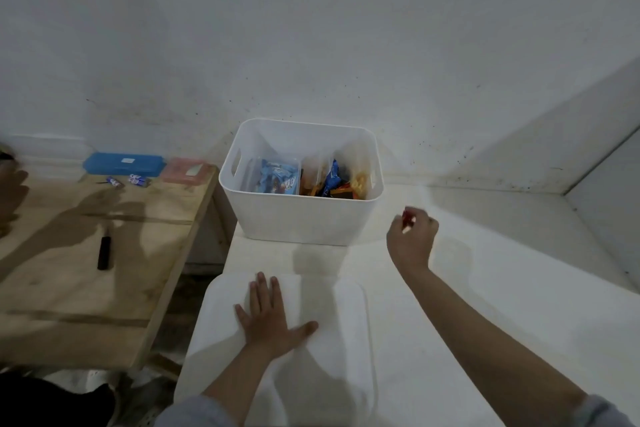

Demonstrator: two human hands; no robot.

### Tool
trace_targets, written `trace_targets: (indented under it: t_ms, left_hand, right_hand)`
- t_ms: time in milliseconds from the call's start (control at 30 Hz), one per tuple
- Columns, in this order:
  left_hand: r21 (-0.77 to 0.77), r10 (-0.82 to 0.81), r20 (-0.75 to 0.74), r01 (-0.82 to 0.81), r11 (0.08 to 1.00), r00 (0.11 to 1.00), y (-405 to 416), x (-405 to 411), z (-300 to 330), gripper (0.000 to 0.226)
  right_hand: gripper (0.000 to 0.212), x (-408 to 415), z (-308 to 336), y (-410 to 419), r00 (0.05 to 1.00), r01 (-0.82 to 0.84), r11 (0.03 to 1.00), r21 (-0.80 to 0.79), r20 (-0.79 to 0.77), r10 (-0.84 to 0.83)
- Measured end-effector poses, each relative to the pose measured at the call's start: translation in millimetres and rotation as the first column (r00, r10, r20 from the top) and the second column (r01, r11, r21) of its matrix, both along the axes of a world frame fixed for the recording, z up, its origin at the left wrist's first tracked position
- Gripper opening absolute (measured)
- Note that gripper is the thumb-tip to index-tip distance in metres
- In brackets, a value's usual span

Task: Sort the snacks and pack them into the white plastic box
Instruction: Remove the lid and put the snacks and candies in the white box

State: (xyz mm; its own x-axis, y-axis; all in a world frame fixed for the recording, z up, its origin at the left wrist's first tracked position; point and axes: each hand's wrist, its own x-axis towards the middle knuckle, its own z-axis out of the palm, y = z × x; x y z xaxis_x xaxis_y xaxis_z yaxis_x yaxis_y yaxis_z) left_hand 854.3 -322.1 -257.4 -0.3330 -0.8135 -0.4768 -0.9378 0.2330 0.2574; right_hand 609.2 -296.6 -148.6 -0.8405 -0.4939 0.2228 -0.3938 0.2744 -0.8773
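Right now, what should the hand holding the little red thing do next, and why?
Probably carry it a little left and forward over the white box and drop it in. The right hand pinches a small red snack just beside the box's right wall, and the box already holds blue and orange packets. The left hand rests flat on the white lid.

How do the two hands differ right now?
The left hand lies flat and open, palm down on the white lid; the right hand is raised beside the white box, closed on a small red item. Both are bare.
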Motion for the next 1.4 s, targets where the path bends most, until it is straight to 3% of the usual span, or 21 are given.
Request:
trace_targets:
  t_ms: [100,167,333,433,567,633,733,767,833,933,1067,1200,1300,1400]
  left_hand:
    - [0.046,0.000,0.004,-0.001,0.999,1.000,-5,1,3,0.143]
    - [0.077,-0.002,-0.027,0.004,0.997,1.000,-10,4,6,0.136]
    - [0.000,0.128,-0.161,-0.129,0.992,0.979,-13,30,10,0.115]
    - [-0.116,0.298,-0.139,-0.314,0.942,0.944,-4,58,6,0.106]
    - [-0.123,0.518,-0.165,-0.539,0.833,0.839,8,101,-1,0.105]
    - [-0.060,0.604,-0.199,-0.624,0.779,0.772,13,118,-10,0.100]
    - [0.146,0.686,-0.270,-0.675,0.723,0.676,23,128,-16,0.090]
    - [0.193,0.706,-0.303,-0.684,0.704,0.641,27,128,-16,0.088]
    - [0.224,0.737,-0.359,-0.713,0.664,0.573,35,123,-10,0.084]
    - [0.158,0.764,-0.421,-0.790,0.592,0.489,47,121,2,0.078]
    - [0.105,0.667,-0.604,-0.787,0.608,0.436,39,117,25,0.068]
    - [0.085,0.503,-0.757,-0.701,0.708,0.416,20,107,61,0.075]
    - [-0.083,0.340,-0.767,-0.610,0.788,0.544,3,96,93,0.076]
    - [-0.174,0.248,-0.744,-0.539,0.824,0.620,-18,82,124,0.087]
  right_hand:
    - [0.027,8,42,-23,0.992,-0.084,0.979,-0.186,-0.106,0.065]
    - [0.027,11,57,-38,0.966,-0.194,0.961,-0.195,-0.209,0.153]
    - [0.044,25,64,-49,0.941,-0.319,0.948,-0.014,-0.125,0.315]
    - [0.046,36,42,-31,0.948,-0.261,0.965,-0.010,-0.192,0.255]
    - [0.053,63,-25,25,0.976,-0.194,0.964,0.181,-0.059,0.208]
    - [0.064,81,-62,62,0.976,-0.198,0.890,0.412,0.003,0.216]
    - [0.077,105,-100,110,0.972,-0.234,0.598,0.767,0.161,0.174]
    - [0.083,112,-105,121,0.964,-0.262,0.531,0.806,0.190,0.188]
    - [0.098,120,-106,129,0.946,-0.317,0.489,0.813,0.235,0.223]
    - [0.105,126,-96,123,0.919,-0.368,0.598,0.712,0.378,0.115]
    - [0.082,120,-85,116,0.820,-0.409,0.815,0.411,0.557,0.130]
    - [0.092,112,-59,108,0.888,-0.351,0.879,0.322,0.412,0.203]
    - [0.096,100,-34,97,0.935,-0.284,0.925,0.253,0.285,0.209]
    - [0.085,79,-4,80,0.961,-0.257,0.945,0.204,0.162,0.226]
